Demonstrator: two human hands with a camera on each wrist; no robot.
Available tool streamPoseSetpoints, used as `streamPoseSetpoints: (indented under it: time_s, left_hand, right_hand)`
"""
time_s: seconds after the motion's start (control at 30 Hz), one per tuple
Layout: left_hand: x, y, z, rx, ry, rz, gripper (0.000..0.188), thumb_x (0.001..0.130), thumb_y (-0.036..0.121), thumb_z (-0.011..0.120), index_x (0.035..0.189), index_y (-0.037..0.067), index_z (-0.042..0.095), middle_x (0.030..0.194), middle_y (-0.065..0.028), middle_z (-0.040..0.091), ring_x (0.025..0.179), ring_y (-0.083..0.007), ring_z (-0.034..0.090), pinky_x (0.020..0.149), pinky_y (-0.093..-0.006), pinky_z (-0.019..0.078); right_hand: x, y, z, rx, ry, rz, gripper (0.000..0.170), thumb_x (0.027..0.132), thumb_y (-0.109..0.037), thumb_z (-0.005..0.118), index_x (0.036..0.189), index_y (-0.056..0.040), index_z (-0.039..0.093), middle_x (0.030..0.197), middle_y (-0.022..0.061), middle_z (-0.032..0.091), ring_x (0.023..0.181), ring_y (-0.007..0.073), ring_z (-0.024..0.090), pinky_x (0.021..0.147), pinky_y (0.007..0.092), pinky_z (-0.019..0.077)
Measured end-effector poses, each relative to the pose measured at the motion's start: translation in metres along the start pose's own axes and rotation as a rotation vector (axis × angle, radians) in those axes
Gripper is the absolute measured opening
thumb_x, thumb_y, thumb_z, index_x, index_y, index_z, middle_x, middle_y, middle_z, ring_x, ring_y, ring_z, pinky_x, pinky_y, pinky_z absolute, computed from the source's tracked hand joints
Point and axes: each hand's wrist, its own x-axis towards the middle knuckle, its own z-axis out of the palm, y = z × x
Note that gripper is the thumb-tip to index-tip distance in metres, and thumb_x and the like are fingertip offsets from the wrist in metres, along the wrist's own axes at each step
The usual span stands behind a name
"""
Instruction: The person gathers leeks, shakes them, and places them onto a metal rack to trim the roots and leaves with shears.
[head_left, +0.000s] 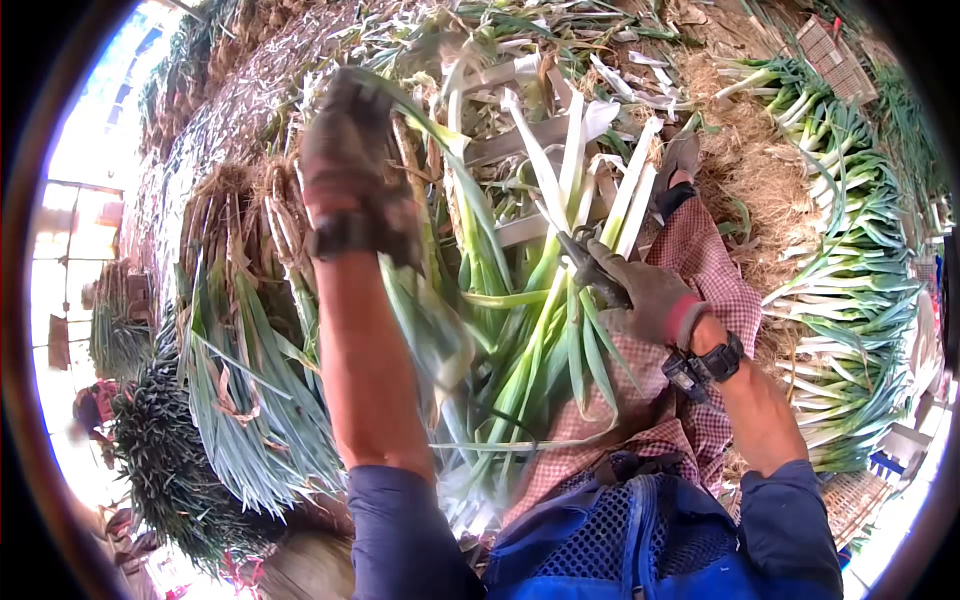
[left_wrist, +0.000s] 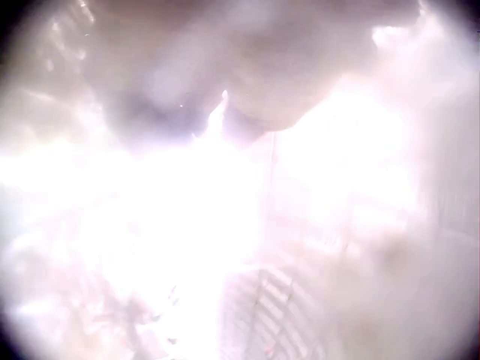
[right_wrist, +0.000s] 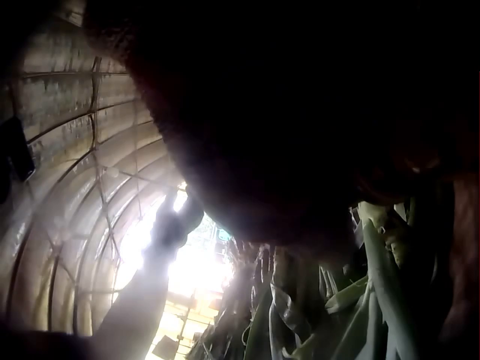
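The right hand (head_left: 650, 290), in a brown glove with a red cuff, grips a dark tool (head_left: 590, 268) over a pile of green and white leeks (head_left: 535, 350). Motion blurs the gloved left hand (head_left: 355, 150), which is raised at the pile's left side; whether it holds anything is unclear. In the left wrist view a blurred dark shape hangs over glare, with no fingers distinct. A dark shape covers much of the right wrist view, above leek leaves (right_wrist: 382, 292); a raised forearm (right_wrist: 139, 300) stands at its left.
Untrimmed leeks (head_left: 250, 370) lie left of the left forearm. Along the right runs a curved row of leeks (head_left: 850, 240), beside a heap of brown roots (head_left: 750, 170). A checked cloth (head_left: 690, 250) covers the person's leg. A woven basket (head_left: 835, 60) stands at the upper right.
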Motion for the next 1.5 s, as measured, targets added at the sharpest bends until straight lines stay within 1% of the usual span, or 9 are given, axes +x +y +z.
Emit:
streamPoseSetpoints:
  time_s: [0.17, 0.27, 0.37, 0.53, 0.73, 1.0, 1.1, 1.27, 1.5]
  left_hand:
    - [-0.01, -0.051, -0.056, 0.257, -0.102, 0.025, 0.061, 0.095, 0.04, 0.078, 0.138, 0.004, 0.056, 0.137, -0.0151, 0.058, 0.129, -0.0202, 0.056, 0.097, -0.036, 0.0611]
    - [-0.042, -0.168, -0.117, 0.999, -0.004, -0.281, 0.037, 0.095, 0.035, 0.074, 0.118, 0.007, 0.069, 0.102, -0.0055, 0.073, 0.094, -0.0246, 0.071, 0.089, -0.0429, 0.0582]
    - [-0.109, -0.204, -0.122, 1.631, -0.039, 0.109, 0.039, 0.093, 0.04, 0.071, 0.119, 0.011, 0.071, 0.117, -0.018, 0.074, 0.104, -0.0385, 0.071, 0.089, -0.0462, 0.0555]
    - [-0.142, -0.216, -0.117, 1.307, -0.142, 0.125, 0.018, 0.087, 0.026, 0.075, 0.098, 0.012, 0.077, 0.083, -0.0136, 0.073, 0.083, -0.0384, 0.072, 0.072, -0.0465, 0.0557]
    - [-0.188, -0.209, -0.104, 1.416, -0.395, 0.029, 0.046, 0.087, 0.024, 0.078, 0.131, 0.018, 0.071, 0.118, -0.013, 0.072, 0.099, -0.0383, 0.071, 0.082, -0.0474, 0.0563]
    - [-0.197, -0.247, -0.158, 0.785, -0.029, -0.069, 0.017, 0.086, 0.002, 0.063, 0.094, 0.003, 0.078, 0.094, -0.0111, 0.075, 0.086, -0.022, 0.073, 0.083, -0.0311, 0.0565]
    - [-0.192, -0.241, -0.155, 0.576, 0.182, -0.194, 0.019, 0.085, 0.0, 0.06, 0.093, 0.001, 0.077, 0.091, -0.0117, 0.075, 0.086, -0.0234, 0.073, 0.085, -0.0315, 0.0564]
    - [-0.178, -0.244, -0.153, 0.886, 0.259, 0.026, 0.021, 0.087, 0.003, 0.06, 0.098, 0.002, 0.078, 0.085, -0.0092, 0.076, 0.076, -0.0189, 0.07, 0.076, -0.0329, 0.0564]
    - [-0.172, -0.219, -0.131, 1.286, 0.216, -0.06, 0.027, 0.091, 0.026, 0.067, 0.107, 0.007, 0.073, 0.102, -0.02, 0.075, 0.098, -0.0418, 0.071, 0.09, -0.0489, 0.0556]
  right_hand:
    - [-0.003, -0.016, 0.001, 0.056, -0.035, -0.009, 0.098, 0.088, -0.032, 0.079, 0.168, -0.0132, 0.026, 0.126, 0.0247, 0.069, 0.117, 0.0413, 0.067, 0.103, 0.0461, 0.0507]
    - [-0.002, -0.021, 0.007, 0.051, -0.05, -0.038, 0.099, 0.086, -0.03, 0.079, 0.168, -0.0125, 0.026, 0.127, 0.0259, 0.069, 0.118, 0.0421, 0.067, 0.104, 0.0456, 0.0502]
    - [-0.001, -0.024, 0.014, 0.047, -0.081, -0.027, 0.1, 0.085, -0.029, 0.08, 0.168, -0.0122, 0.026, 0.127, 0.0278, 0.068, 0.119, 0.0435, 0.066, 0.105, 0.0448, 0.0499]
    - [-0.002, -0.033, 0.015, 0.009, -0.175, -0.123, 0.1, 0.086, -0.033, 0.078, 0.167, -0.0116, 0.025, 0.113, 0.028, 0.071, 0.108, 0.0437, 0.07, 0.099, 0.0479, 0.0533]
    - [0.008, -0.055, -0.003, -0.069, -0.323, -0.121, 0.101, 0.088, -0.038, 0.077, 0.168, -0.0103, 0.022, 0.114, 0.0281, 0.072, 0.105, 0.0447, 0.071, 0.097, 0.0478, 0.0548]
    - [0.037, -0.098, -0.029, -0.126, -0.687, -0.086, 0.098, 0.084, -0.033, 0.076, 0.164, -0.0056, 0.026, 0.104, 0.0254, 0.074, 0.097, 0.0403, 0.074, 0.088, 0.0462, 0.057]
    - [0.064, -0.085, -0.004, -0.202, -0.592, -0.116, 0.099, 0.085, -0.039, 0.076, 0.167, -0.0218, 0.024, 0.093, 0.0206, 0.074, 0.087, 0.0387, 0.074, 0.084, 0.0465, 0.0574]
    - [0.095, -0.093, -0.006, -0.19, -0.36, -0.121, 0.095, 0.085, -0.034, 0.075, 0.164, -0.0074, 0.029, 0.098, 0.0214, 0.074, 0.094, 0.0381, 0.074, 0.087, 0.0451, 0.0566]
    - [0.164, -0.108, -0.002, -0.193, -0.098, -0.022, 0.086, 0.089, -0.03, 0.069, 0.164, -0.0088, 0.032, 0.116, 0.0263, 0.073, 0.105, 0.0421, 0.072, 0.094, 0.0475, 0.055]
